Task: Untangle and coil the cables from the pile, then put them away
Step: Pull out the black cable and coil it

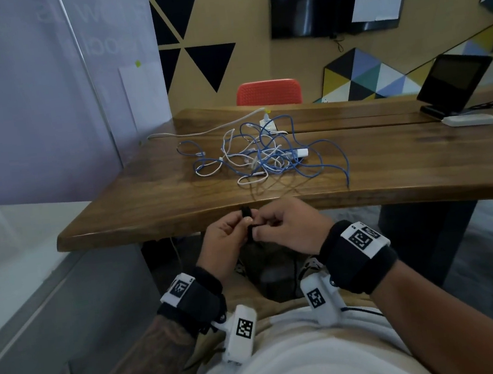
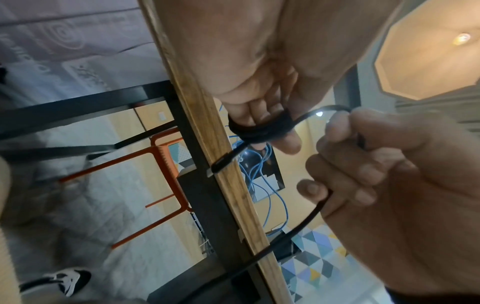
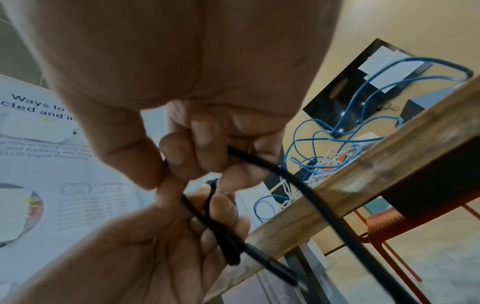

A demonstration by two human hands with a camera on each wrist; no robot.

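Just below the table's front edge, both hands work a black cable (image 1: 247,217). In the left wrist view, several turns of this black cable (image 2: 259,131) are wound round the fingers of my left hand (image 2: 262,121), and its plug end (image 2: 221,164) hangs free. My left hand (image 1: 242,222) grips the small coil (image 3: 226,232). My right hand (image 1: 263,229) pinches the cable's loose length (image 3: 262,164), which trails down toward the floor. A tangled pile of blue and white cables (image 1: 266,153) lies on the wooden table (image 1: 148,205), beyond both hands.
An orange chair (image 1: 268,93) stands at the table's far side. A black tablet on a stand (image 1: 452,80) and a white adapter (image 1: 468,120) sit at the far right. A frosted glass wall (image 1: 42,103) and a low white ledge (image 1: 12,240) run along the left.
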